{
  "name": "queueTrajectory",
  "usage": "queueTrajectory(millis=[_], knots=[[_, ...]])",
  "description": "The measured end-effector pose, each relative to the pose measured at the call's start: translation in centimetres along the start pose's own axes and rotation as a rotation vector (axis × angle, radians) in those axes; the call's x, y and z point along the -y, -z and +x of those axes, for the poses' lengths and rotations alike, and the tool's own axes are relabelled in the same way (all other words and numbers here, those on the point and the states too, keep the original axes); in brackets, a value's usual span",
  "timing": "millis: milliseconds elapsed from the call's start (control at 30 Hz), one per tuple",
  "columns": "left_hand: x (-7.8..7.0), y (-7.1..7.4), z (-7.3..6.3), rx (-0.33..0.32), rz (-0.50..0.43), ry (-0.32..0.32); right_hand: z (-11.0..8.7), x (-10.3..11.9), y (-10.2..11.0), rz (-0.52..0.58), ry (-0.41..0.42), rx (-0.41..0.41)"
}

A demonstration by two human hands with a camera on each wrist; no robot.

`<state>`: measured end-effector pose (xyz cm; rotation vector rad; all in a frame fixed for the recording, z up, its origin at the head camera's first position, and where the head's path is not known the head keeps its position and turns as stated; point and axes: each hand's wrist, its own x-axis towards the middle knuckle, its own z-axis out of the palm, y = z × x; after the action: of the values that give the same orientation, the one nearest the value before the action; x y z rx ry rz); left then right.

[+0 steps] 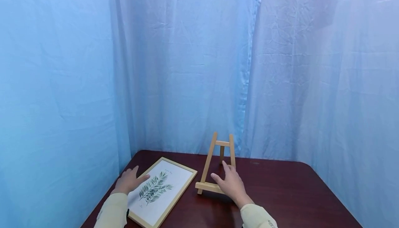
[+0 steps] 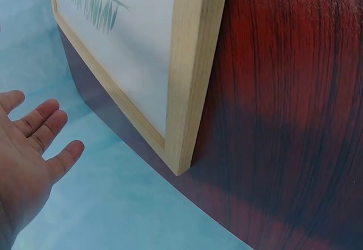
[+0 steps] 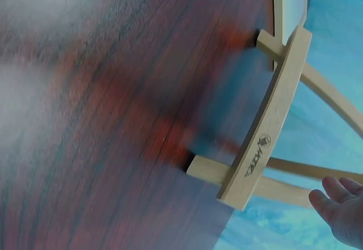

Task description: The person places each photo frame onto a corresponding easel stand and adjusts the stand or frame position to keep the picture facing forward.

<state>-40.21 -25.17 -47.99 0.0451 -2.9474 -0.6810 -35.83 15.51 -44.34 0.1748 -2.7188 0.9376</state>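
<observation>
A framed picture (image 1: 184,167) of green fern-like leaves on white, in a light wood frame, lies flat on the left part of the table. Over its left edge hovers the left hand (image 1: 129,180), fingers spread; the left wrist view has this hand beside the frame, holding nothing. Right of the picture stands a small wooden easel (image 1: 209,158) with two front legs, a rear leg and a ledge (image 3: 264,125) bearing dark lettering. The right hand (image 1: 232,183) is in front of the easel's right leg, thumb apart from the fingers, partly covering the ledge. Nothing is in its grasp.
The dark red wood-grain table (image 1: 280,190) has rounded far corners. Light blue curtains (image 1: 187,65) hang close behind it and along both sides. Pale sleeves (image 1: 112,209) cover both forearms.
</observation>
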Motion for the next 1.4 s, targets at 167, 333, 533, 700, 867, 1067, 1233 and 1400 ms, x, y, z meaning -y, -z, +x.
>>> queueTrajectory(millis=[167,333,533,700,867,1067,1233,1400], knots=[[0.5,0.0,-0.1,0.003,-0.037,0.003,-0.1,0.5,-0.6,0.029,-0.006,0.016],[1.4,-0.2,0.1,0.009,-0.067,0.018,-0.4,0.9,-1.3,0.078,0.014,0.012],[2.4,-0.3,0.4,0.016,-0.086,0.014,-0.7,1.3,-2.3,0.123,0.017,0.007],[2.8,-0.1,0.3,0.027,-0.112,0.022,-0.8,1.7,-2.9,0.145,-0.009,0.007],[3.1,-0.1,0.1,0.032,-0.124,0.044,-0.9,2.0,-3.6,0.176,-0.041,0.016],[3.7,-0.2,-0.1,0.025,-0.140,0.031,-1.2,2.3,-4.3,0.227,-0.032,0.024],[4.1,-0.3,-0.1,0.023,-0.159,0.023,-1.5,2.8,-5.0,0.275,-0.052,0.029],[4.2,-0.4,-0.4,0.018,-0.173,0.028,-1.9,3.2,-5.8,0.323,-0.049,0.047]])
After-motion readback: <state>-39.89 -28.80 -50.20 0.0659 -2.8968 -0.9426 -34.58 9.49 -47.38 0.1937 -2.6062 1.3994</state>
